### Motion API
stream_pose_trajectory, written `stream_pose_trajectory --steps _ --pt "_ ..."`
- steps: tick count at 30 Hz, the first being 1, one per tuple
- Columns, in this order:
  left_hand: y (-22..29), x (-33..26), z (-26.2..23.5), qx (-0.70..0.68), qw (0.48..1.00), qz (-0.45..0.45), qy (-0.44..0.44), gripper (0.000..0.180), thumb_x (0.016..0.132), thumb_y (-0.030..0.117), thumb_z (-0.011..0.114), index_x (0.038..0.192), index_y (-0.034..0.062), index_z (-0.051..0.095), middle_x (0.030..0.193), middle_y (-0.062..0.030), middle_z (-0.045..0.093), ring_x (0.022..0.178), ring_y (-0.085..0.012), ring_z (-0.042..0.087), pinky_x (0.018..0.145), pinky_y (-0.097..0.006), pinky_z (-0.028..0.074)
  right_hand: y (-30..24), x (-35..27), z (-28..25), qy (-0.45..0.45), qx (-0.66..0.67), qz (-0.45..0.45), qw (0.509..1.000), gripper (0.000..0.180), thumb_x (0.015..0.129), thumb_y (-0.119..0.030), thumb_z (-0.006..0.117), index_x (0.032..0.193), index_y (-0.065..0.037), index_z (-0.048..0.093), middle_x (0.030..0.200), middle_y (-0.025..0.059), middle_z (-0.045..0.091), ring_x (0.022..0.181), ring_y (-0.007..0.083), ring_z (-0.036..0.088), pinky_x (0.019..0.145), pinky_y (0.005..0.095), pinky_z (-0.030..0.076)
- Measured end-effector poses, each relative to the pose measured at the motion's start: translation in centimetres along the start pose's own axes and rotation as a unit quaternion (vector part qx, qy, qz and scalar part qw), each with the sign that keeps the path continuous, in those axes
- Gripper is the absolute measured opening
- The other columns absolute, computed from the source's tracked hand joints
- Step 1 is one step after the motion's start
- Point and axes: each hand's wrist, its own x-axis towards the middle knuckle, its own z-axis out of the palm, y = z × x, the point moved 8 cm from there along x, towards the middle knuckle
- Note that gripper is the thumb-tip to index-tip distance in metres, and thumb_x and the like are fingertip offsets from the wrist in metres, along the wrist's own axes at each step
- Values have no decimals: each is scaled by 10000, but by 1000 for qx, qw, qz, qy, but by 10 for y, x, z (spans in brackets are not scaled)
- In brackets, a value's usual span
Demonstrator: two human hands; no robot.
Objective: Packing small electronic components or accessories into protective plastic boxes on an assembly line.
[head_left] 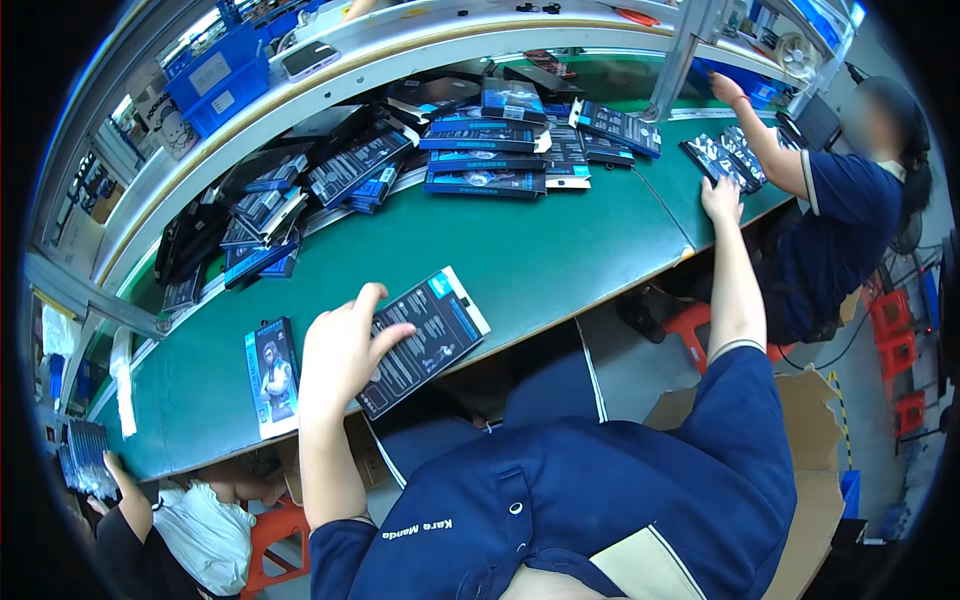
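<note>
My left hand (340, 355) is over a flat black-and-blue box (425, 335) near the table's front edge. Thumb and forefinger are spread apart above the box's printed face; the other fingers are partly hidden. To the left of that hand lies a second flat box (272, 372), with a blue side and a picture of a figure. At the far right, my right hand (722, 200) reaches to a row of black-and-white flat pieces (738, 160), fingers closed at the near edge of one. The exact kind of these pieces is too small to make out.
Heaped boxes (360, 165) and stacked boxes (485, 165) line the green table's (560, 260) back, under a shelf with blue bins (215, 85). A co-worker (850, 220) reaches in at the right; another person (130, 530) sits at the lower left. A metal post (680, 65) stands behind.
</note>
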Motion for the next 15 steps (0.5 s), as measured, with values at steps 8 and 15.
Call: stream_pose_trajectory --steps 8,15 --pt "29 0 66 20 995 100 22 766 685 458 821 1341 185 535 1417 -269 435 1324 -432 396 1107 -483 328 22 -123 -67 285 21 -3 958 459 778 -417 785 924 11 710 990 182 692 982 348 652 786 454 544" --pt "35 14 51 -51 995 38 77 832 568 353 874 1272 96 511 1155 -183 511 1139 -374 488 1006 -488 389 -60 -239 -94 35 642 -36 765 495 793 23 753 1251 52 569 1113 140 647 738 133 660 424 193 475"
